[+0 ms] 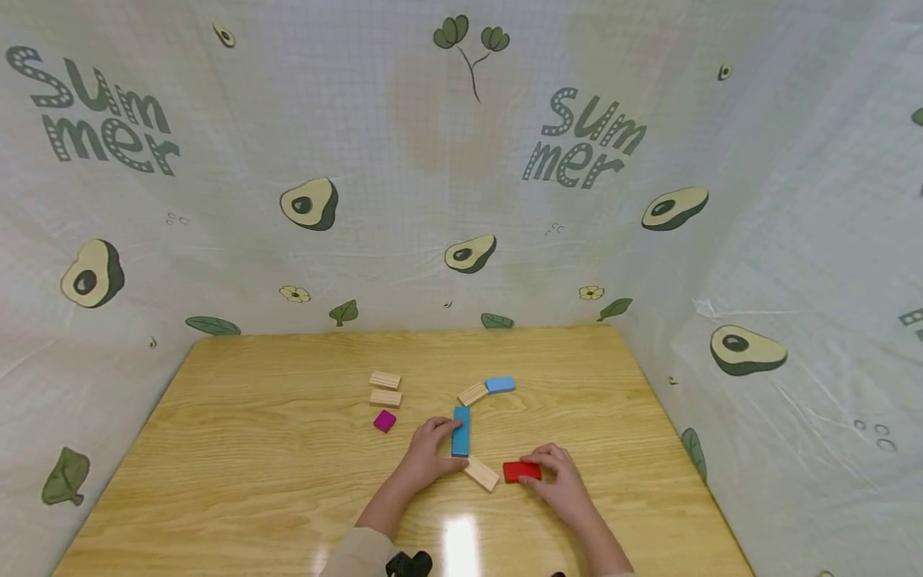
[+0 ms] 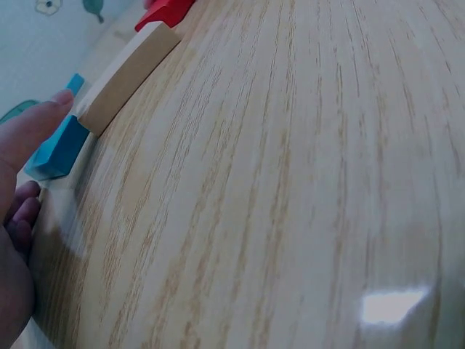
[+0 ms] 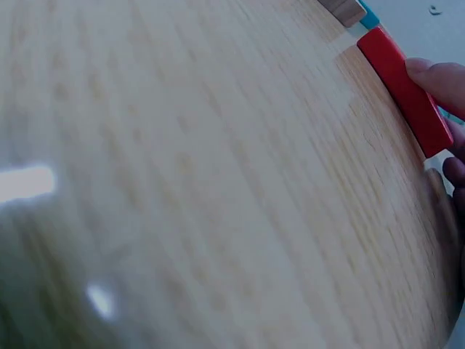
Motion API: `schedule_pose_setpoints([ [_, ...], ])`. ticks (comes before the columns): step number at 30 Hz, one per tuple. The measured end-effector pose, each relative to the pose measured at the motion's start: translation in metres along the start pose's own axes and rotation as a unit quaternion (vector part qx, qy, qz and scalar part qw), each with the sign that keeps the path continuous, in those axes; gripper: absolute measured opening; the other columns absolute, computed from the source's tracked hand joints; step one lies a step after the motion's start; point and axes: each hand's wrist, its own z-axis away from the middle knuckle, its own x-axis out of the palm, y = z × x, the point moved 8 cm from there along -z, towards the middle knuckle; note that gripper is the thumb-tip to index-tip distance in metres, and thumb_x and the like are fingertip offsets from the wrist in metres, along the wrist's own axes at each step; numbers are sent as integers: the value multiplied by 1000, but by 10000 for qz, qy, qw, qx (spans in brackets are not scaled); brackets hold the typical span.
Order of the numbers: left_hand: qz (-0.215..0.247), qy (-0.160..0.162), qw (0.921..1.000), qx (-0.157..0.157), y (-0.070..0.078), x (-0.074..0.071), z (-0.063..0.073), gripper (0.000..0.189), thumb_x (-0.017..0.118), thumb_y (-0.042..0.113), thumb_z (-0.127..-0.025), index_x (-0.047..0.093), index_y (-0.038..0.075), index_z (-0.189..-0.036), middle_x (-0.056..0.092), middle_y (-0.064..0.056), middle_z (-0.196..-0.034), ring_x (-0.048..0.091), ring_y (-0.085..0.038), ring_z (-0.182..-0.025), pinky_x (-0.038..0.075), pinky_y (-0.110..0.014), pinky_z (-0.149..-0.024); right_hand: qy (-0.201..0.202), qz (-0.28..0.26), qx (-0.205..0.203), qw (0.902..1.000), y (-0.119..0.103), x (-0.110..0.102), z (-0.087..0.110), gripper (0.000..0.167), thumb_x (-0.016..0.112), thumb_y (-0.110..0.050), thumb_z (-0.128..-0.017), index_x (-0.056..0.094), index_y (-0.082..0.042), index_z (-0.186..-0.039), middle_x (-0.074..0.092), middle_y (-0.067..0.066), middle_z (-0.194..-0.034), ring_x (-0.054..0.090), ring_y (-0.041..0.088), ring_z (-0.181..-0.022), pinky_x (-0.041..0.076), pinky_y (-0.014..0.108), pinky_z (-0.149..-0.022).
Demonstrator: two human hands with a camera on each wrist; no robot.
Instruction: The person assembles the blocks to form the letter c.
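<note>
I see the red block (image 1: 513, 473) on the near part of the table (image 1: 274, 449), pinched between thumb and fingers of my right hand (image 1: 562, 479). Just left, a wooden block (image 1: 482, 474) meets the long blue block (image 1: 461, 439). My left hand (image 1: 427, 458) is at that blue one; I can't tell whether it grips. Farther off lies a light blue block (image 1: 501, 385); left, a magenta block (image 1: 384, 421).

The red block (image 1: 515, 472) and blue block (image 1: 461, 440) are plain, the cloth (image 1: 389, 256) avocado-patterned.
</note>
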Motion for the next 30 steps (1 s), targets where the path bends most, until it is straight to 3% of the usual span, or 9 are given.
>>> schedule_pose_setpoints([
  [14,-163,-31,9999,2,-1,0,-1,71,83,33,-78,54,10,-139,44,-16,-137,37,-41,-127,34,-59,-102,-380,-329,331,9982,-6,1,5,26,84,-11,-75,76,-14,-100,59,-6,-104,53,16,-105,39,33,-98],
  [22,-293,0,9996,63,1,0,-1,71,84,31,-77,54,10,-138,44,-16,-137,37,-41,-127,34,-59,-102,-336,-93,151,9993,-5,6,6,26,84,-16,-76,77,-15,-101,60,-8,-104,55,15,-104,43,32,-95],
  [30,-319,-15,9995,67,-1,1,-1,72,85,30,-76,54,11,-138,44,-15,-137,36,-41,-128,34,-58,-102,-422,-208,85,9989,-9,9,9,26,83,-15,-77,76,-12,-102,60,-7,-105,55,16,-104,43,29,-95],
])
